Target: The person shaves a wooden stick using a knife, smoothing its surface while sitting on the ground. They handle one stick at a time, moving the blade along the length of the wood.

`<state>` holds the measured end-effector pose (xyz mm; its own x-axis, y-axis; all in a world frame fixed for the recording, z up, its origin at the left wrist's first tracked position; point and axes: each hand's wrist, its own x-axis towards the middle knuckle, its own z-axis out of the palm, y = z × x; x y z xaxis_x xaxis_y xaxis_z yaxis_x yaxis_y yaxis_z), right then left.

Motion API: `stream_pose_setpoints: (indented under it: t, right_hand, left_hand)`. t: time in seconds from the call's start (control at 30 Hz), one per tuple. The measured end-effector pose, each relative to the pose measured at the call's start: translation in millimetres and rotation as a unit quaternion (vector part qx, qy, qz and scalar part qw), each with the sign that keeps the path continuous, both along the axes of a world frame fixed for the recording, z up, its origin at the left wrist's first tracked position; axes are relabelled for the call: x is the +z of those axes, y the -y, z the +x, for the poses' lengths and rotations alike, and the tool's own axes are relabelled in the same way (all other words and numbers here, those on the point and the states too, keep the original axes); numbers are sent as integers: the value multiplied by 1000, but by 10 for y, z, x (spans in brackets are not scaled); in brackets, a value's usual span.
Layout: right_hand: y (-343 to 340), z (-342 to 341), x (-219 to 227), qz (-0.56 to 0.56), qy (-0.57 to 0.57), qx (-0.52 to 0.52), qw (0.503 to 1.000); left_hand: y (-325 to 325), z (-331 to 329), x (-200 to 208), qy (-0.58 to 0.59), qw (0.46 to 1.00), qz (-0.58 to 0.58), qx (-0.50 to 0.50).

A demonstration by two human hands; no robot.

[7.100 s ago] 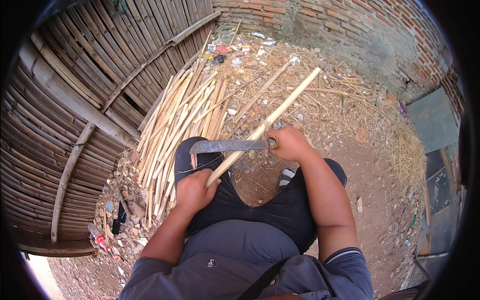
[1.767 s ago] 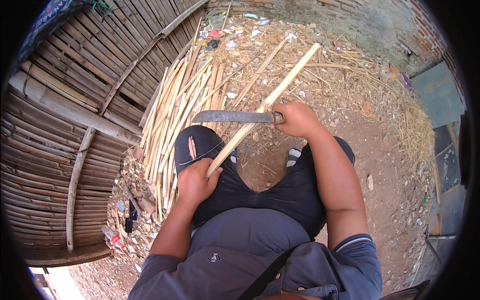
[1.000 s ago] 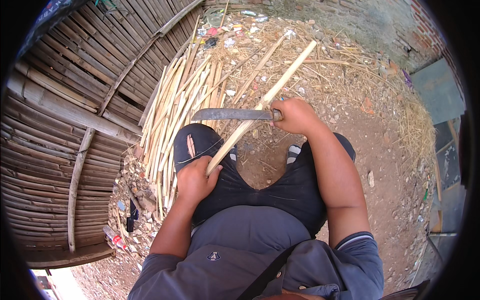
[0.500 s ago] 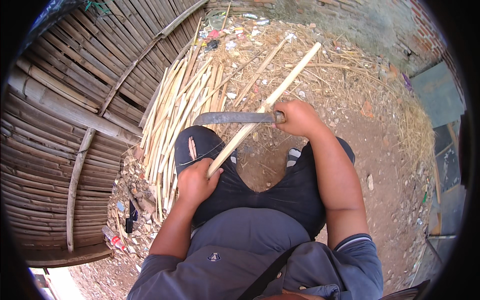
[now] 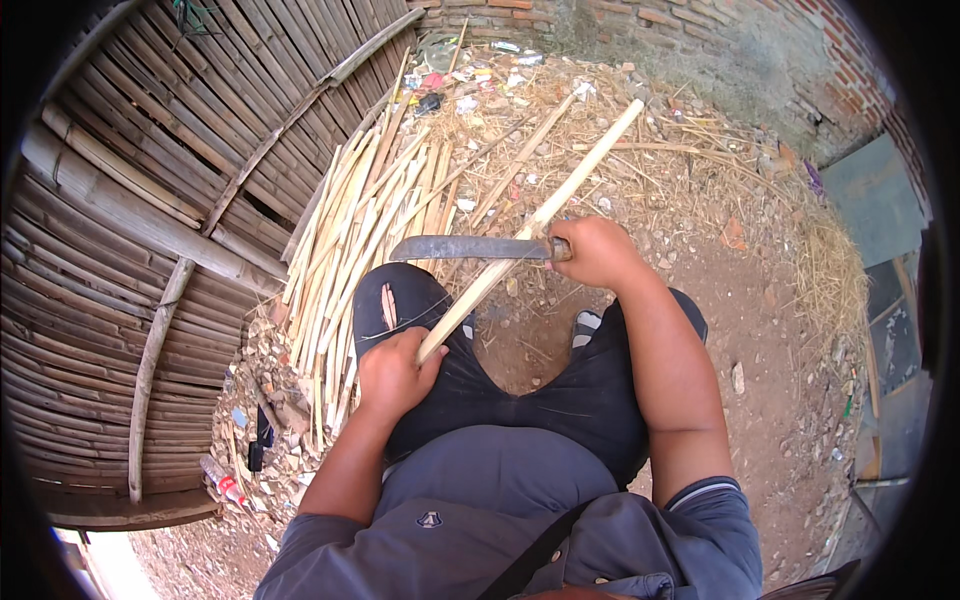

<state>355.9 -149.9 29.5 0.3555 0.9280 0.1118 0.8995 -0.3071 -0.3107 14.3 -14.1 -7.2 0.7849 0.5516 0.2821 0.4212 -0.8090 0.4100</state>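
Observation:
A long pale bamboo strip [image 5: 578, 180] slants from above my left thigh up to the far right. My left hand [image 5: 396, 372] is closed around its near end, beside my knee. My right hand [image 5: 597, 252] grips the short handle of a machete [image 5: 470, 247], whose broad dark blade points left. The blade lies across the strip near its middle, close to the handle; whether it bites into the surface I cannot tell. Thin fibres hang off the strip near my left hand.
A heap of split bamboo strips [image 5: 345, 230] lies to the left, against a bamboo slat wall [image 5: 110, 300]. Straw and shavings [image 5: 690, 175] cover the ground ahead, up to a brick wall [image 5: 700, 30]. A plastic bottle [image 5: 222, 478] lies at the lower left.
The whole scene sits slightly lower in the picture. Both hands keep their grips, and the machete stays across the strip at nearly the same spot.

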Motion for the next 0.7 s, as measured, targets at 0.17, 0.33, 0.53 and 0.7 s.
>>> stream_pose_setpoints:
  t: [0.17,0.33,0.53,0.7]
  right_hand:
    - [-13,-1,31,-36,-6,-8,999]
    - [-3,-5,33,-25,-9,-7,1000]
    - [-7,0,22,-22,-5,-2,1000]
    - [-10,-5,28,-23,-6,-2,1000]
  left_hand:
    - [-2,0,-16,9,1000,6,1]
    - [1,0,-19,19,1000,10,-2]
    - [-4,3,-9,13,1000,10,-3]
    - [-4,-1,-10,13,1000,5,-5]
